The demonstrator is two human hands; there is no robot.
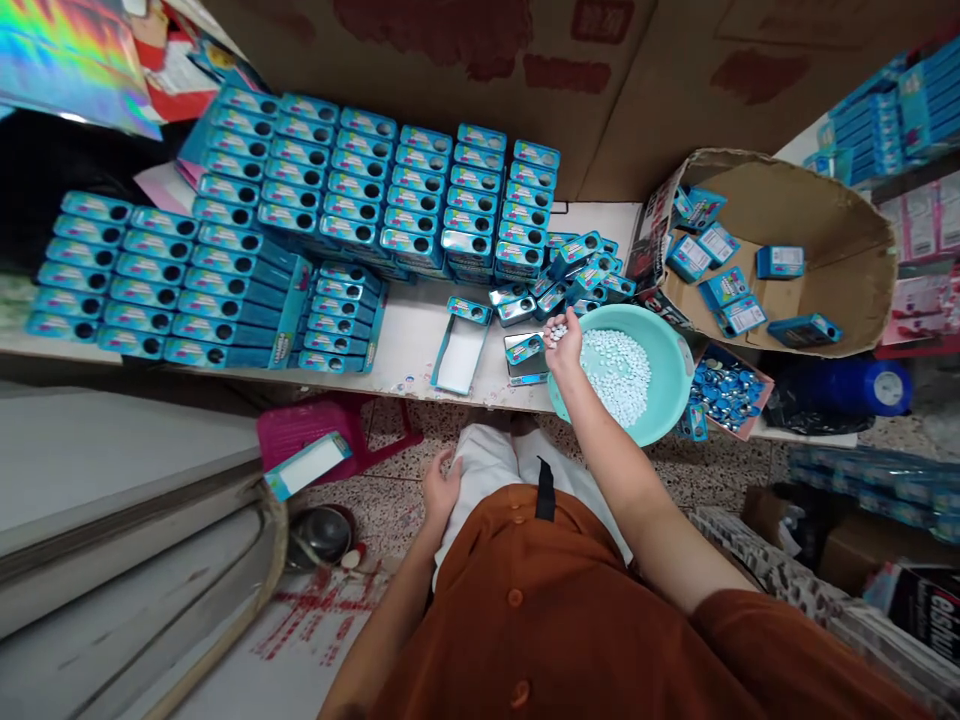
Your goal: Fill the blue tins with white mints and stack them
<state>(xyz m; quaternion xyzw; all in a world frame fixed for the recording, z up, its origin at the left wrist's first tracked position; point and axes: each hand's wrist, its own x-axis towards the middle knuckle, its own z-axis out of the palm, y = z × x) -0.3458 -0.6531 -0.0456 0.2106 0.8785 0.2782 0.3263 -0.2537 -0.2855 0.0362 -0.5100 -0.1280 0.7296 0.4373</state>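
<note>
My right hand (564,342) is cupped round a heap of small white pellets, over the left rim of a turquoise basin (673,385). More white pellets (619,375) lie in the basin. Just left of that hand, an open tin (525,350) rests at the table's front edge, with a blue label showing. My left hand (442,487) is low beside my thigh, its fingers apart and nothing in it. An open blue box with a white inside (459,355) sits further left on the table.
Rows of stacked blue boxes (345,185) fill the table's left and back. Loose tins (585,270) are piled behind the basin. At the right stand a cardboard box (847,225) holding several blue boxes and a carton of small shiny pieces (726,388). A pink stool (300,425) is below.
</note>
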